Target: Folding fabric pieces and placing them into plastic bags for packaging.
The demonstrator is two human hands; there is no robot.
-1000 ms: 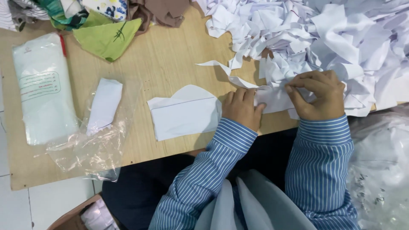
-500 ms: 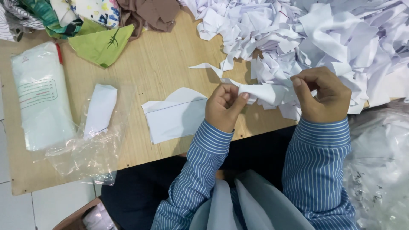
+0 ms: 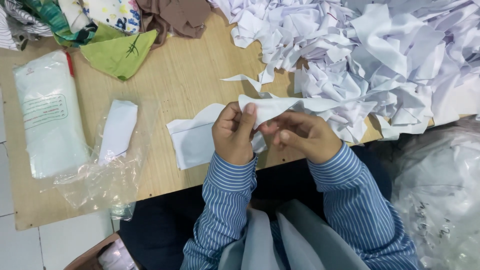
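My left hand point(image 3: 233, 134) and my right hand point(image 3: 306, 135) both pinch one white fabric piece point(image 3: 280, 106), lifted just above the wooden table point(image 3: 190, 70) near its front edge. The piece trails right toward a big heap of white fabric scraps point(image 3: 370, 55). Under my left hand lies a small stack of flat white cut pieces point(image 3: 192, 140). Both sleeves are blue-and-white striped.
A clear plastic bag point(image 3: 107, 170) with a folded white piece point(image 3: 119, 129) lies at the left, beside a sealed white packet point(image 3: 47, 117). Green point(image 3: 120, 52), brown and patterned cloths lie at the back left. A plastic-wrapped bundle point(image 3: 440, 200) sits at the lower right.
My hands lifted a white piece off the edge of the heap and brought it left toward me, above the flat stack. The right hand moved in close to the left.
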